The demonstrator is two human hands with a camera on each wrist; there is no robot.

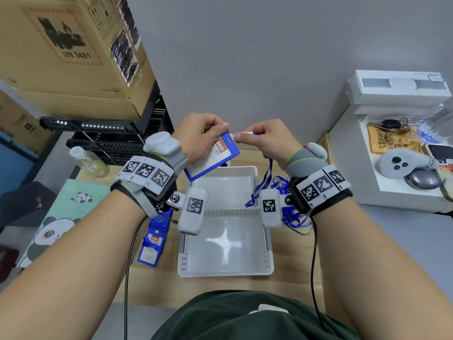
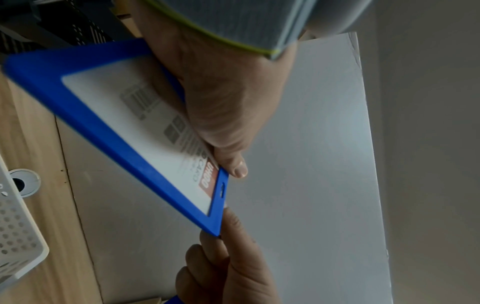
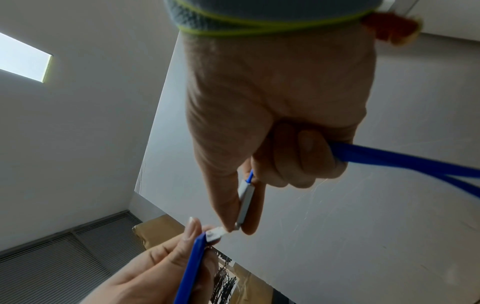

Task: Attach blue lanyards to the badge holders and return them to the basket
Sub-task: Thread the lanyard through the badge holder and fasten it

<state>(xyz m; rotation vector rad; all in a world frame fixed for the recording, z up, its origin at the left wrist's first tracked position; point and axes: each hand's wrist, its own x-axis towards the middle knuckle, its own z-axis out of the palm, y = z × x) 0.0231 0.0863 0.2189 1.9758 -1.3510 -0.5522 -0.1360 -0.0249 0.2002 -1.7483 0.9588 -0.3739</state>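
My left hand [image 1: 206, 133] grips a blue-framed badge holder [image 1: 212, 158] by its top edge, raised over the white basket [image 1: 267, 244]. The holder's slotted top [image 2: 222, 189] points toward my right hand [image 1: 259, 136]. That hand pinches the white clip [image 3: 244, 203] of a blue lanyard [image 1: 263, 182] between thumb and forefinger, its tip touching the holder's top edge [image 3: 197, 244]. The strap runs through my curled fingers [image 3: 311, 156] and hangs down to the basket's right rim. More blue lanyards [image 1: 294, 217] lie in a heap right of the basket. Other badge holders [image 1: 153, 239] lie left of it.
The basket stands on a wooden table [image 1: 152, 285]. A clear bottle [image 1: 89, 161] and a panda mat [image 1: 61, 217] are at the left, black crates [image 1: 117, 141] and cardboard boxes [image 1: 68, 52] behind them. A white tray [image 1: 382, 182] with a controller and small items sits at the right.
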